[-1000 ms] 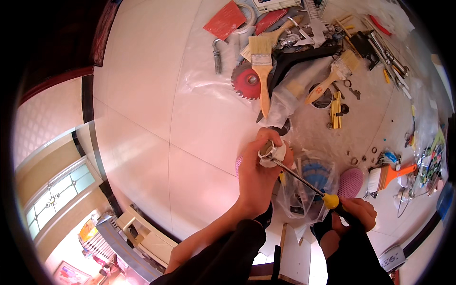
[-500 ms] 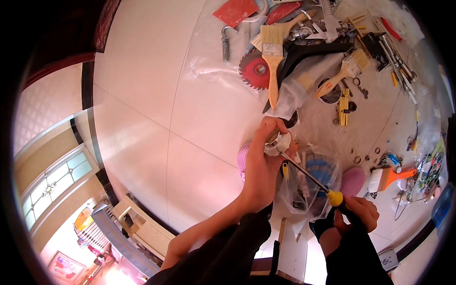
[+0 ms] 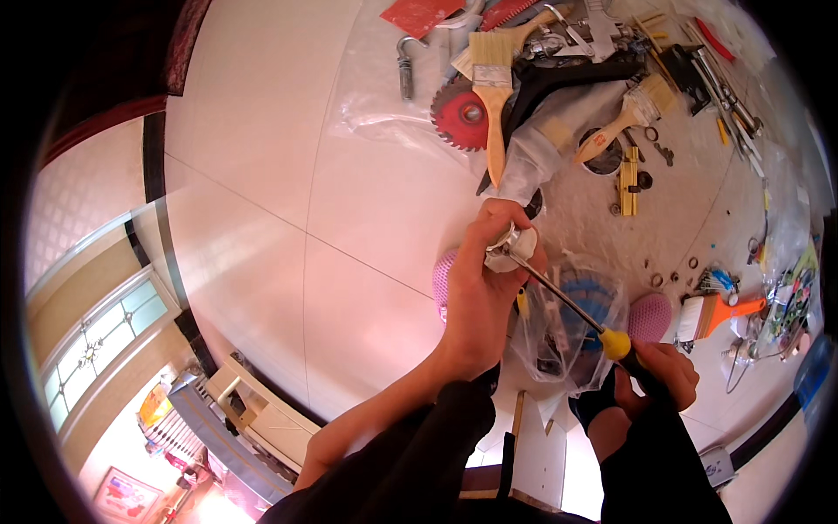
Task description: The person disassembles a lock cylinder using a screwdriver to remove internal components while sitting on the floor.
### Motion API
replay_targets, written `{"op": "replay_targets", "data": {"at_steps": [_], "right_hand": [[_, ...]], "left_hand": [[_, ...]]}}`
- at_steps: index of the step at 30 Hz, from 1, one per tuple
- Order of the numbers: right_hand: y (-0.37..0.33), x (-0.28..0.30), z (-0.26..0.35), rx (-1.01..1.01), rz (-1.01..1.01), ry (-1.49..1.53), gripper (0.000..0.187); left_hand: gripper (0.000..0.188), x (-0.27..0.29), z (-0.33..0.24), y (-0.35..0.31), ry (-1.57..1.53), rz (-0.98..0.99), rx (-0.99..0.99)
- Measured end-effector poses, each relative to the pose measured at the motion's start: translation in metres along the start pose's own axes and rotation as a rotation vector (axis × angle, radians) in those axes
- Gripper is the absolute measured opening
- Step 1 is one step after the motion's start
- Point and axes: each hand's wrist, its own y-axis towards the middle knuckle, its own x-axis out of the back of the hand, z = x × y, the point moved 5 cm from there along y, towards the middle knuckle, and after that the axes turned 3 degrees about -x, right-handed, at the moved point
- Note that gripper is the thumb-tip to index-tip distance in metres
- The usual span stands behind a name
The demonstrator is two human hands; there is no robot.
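Screwdriver slants from scene's middle toward near right: slim smooth metal shaft, yellow-and-black handle gripped in right hand. Shaft's far end meets rounded shiny metal fitting, clasped by left hand, farther left. Hands apart. Crinkled clear plastic bag below shaft. Far right, bristle paintbrush, wooden handle bearing small red mark, unreadable. Far middle, red toothed saw blade.

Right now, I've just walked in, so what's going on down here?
A person's left hand holds a small, round, shiny piece. The right hand grips a yellow-and-black screwdriver, its shaft reaching to that piece. Beyond the hands, a wooden-handled paintbrush, a red saw blade and other hardware lie about on the floor.
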Motion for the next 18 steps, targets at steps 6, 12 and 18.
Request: {"op": "replay_targets", "data": {"at_steps": [6, 12, 18], "right_hand": [[0.004, 0.017, -0.002, -0.116, -0.123, 0.037, 0.045], [0.009, 0.019, -0.004, 0.022, 0.011, -0.078, 0.044], [0.013, 0.018, -0.002, 0.060, 0.029, -0.002, 0.045]], "left_hand": [[0.020, -0.014, 0.004, -0.001, 0.006, 0.170, 0.004], [0.027, -0.013, 0.006, -0.003, 0.075, 0.133, 0.048], [0.026, -0.011, 0.007, -0.002, 0.057, 0.095, 0.045]]}}
